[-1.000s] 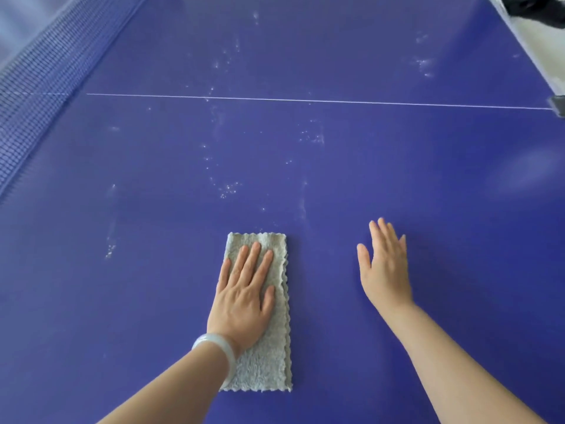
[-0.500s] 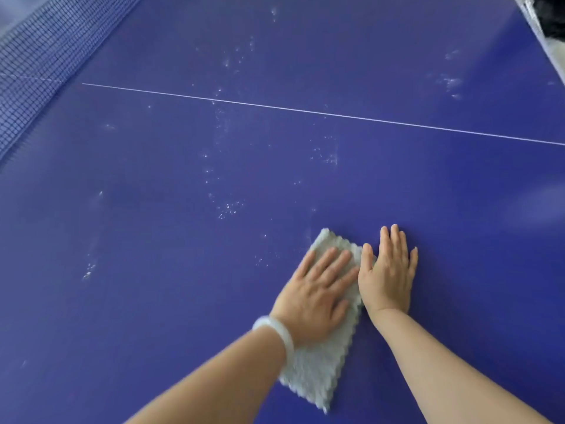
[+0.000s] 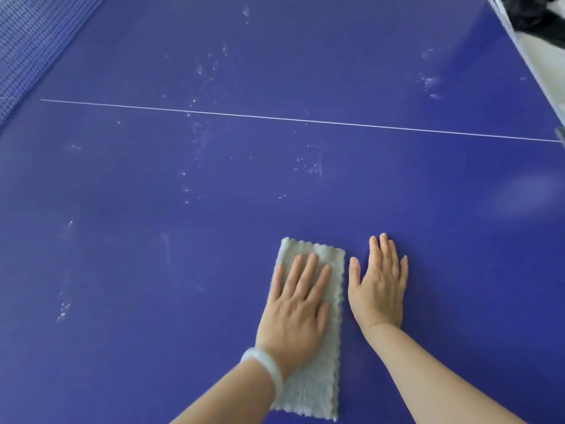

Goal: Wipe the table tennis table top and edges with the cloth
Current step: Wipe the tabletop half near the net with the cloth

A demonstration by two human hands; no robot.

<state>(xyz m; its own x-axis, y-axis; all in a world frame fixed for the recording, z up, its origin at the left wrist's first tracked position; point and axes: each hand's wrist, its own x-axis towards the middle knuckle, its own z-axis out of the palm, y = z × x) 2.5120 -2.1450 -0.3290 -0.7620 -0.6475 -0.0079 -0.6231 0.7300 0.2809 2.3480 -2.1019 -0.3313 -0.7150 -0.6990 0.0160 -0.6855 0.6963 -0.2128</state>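
Observation:
A folded grey cloth (image 3: 315, 384) lies flat on the blue table tennis table (image 3: 153, 270), low in the middle of the view. My left hand (image 3: 298, 310) presses on the cloth with straight fingers, a pale bangle on its wrist. Just right of the cloth, my right hand (image 3: 379, 289) rests flat on the bare table top, fingers straight. White dusty specks (image 3: 198, 133) are scattered over the surface beyond and left of the cloth.
The blue net (image 3: 27, 47) runs along the upper left. A thin white centre line (image 3: 305, 120) crosses the table. The table's right edge (image 3: 529, 65) shows at the upper right, with a dark object (image 3: 538, 13) beyond it.
My left hand slid the cloth to the right, up beside my right hand, and the cloth has since turned back towards straight. My right hand stayed in place.

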